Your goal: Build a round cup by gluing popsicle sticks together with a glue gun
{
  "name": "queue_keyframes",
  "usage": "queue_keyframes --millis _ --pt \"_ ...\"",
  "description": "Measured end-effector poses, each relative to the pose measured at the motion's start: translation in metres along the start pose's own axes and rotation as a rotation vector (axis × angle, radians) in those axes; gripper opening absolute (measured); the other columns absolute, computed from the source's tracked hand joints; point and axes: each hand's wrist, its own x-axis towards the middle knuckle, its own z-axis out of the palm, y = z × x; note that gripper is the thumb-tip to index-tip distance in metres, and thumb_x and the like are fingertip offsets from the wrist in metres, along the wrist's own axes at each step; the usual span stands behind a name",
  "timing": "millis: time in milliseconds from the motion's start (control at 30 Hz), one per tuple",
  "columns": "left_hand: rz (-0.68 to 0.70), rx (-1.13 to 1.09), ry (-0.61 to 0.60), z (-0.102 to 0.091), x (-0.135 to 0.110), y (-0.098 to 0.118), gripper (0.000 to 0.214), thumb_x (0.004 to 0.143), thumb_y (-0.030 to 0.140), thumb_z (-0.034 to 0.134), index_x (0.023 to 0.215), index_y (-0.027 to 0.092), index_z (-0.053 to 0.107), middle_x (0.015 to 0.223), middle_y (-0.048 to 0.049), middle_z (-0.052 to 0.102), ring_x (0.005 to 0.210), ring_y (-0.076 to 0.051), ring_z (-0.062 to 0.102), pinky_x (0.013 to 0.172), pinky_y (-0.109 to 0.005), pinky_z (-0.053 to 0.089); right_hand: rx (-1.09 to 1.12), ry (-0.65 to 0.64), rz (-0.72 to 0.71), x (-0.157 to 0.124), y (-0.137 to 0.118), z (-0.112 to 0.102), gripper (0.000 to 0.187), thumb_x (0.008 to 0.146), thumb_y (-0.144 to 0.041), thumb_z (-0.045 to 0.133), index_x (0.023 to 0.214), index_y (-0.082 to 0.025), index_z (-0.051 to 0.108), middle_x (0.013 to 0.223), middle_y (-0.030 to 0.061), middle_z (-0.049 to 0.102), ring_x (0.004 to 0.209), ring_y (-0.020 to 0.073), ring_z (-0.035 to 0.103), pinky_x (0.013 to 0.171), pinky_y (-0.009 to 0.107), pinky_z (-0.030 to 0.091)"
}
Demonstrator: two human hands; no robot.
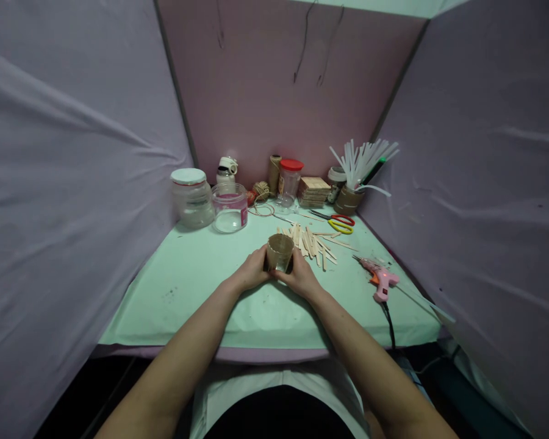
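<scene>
A small brown cup with an uneven rim is held between my two hands, its mouth tipped toward me. My left hand wraps its left side, and my right hand wraps its right side. Both thumbs come together low on the near side; the other fingers are mostly hidden behind the cup. Just beyond and to the right lies a loose pile of flat wooden sticks. Off to the right rests a pink glue gun with a glue stick out of its back.
Scissors with red and yellow handles lie behind the sticks. Along the back stand a lidded jar, an open plastic tub, twine, a red-lidded jar, stacked wooden squares and a pot of glue sticks. Cloth walls flank the table.
</scene>
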Motion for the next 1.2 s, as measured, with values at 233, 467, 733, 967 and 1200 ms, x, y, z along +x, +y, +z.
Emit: queue_keyframes --millis 233,467,733,967,1200 --pt "0.063 -0.017 -0.020 -0.001 0.001 0.000 0.067 0.062 0.012 0.073 0.125 0.015 0.050 0.123 -0.0105 0.063 0.110 -0.028 0.059 0.095 -0.040 0.047 -0.006 0.005 -0.008 0.000 -0.001 -0.001 0.048 0.072 -0.033 0.071 0.113 -0.021 0.049 0.108 0.0071 0.062 0.096 0.0232 0.060 0.082 0.036 0.049" --pt "0.061 0.000 -0.039 -0.002 0.003 0.003 0.072 0.062 0.018 0.077 0.128 0.014 0.049 0.127 -0.0110 0.061 0.114 -0.029 0.058 0.099 -0.040 0.046 0.001 -0.017 0.004 0.001 -0.001 -0.001 0.055 0.071 -0.035 0.073 0.118 -0.020 0.049 0.113 0.0086 0.063 0.101 0.0249 0.060 0.086 0.039 0.050" --pt "-0.064 0.033 -0.031 -0.008 0.000 0.002 0.079 0.060 0.019 0.078 0.132 0.018 0.044 0.128 -0.0100 0.061 0.116 -0.030 0.058 0.098 -0.041 0.046 -0.047 0.158 -0.031 -0.011 0.015 -0.036 0.060 0.082 -0.047 0.065 0.132 -0.020 0.046 0.126 0.0145 0.058 0.113 0.0270 0.057 0.098 0.046 0.045" --pt "-0.114 0.065 -0.022 -0.009 0.002 -0.005 0.083 0.060 0.021 0.078 0.134 0.019 0.042 0.124 -0.0098 0.064 0.112 -0.031 0.060 0.097 -0.042 0.046 -0.480 0.211 0.113 -0.038 0.051 -0.087 0.031 0.081 -0.027 0.057 0.110 -0.016 0.060 0.099 0.0116 0.064 0.093 0.0273 0.058 0.083 0.041 0.046" --pt "-0.115 0.105 -0.051 -0.013 -0.005 0.006 0.092 0.060 0.031 0.082 0.139 0.016 0.036 0.134 -0.0139 0.057 0.120 -0.032 0.056 0.099 -0.043 0.046 -0.629 0.081 0.138 -0.033 0.044 -0.082 0.021 0.084 -0.024 0.055 0.103 -0.020 0.063 0.088 0.0069 0.065 0.086 0.0240 0.059 0.073 0.033 0.038"
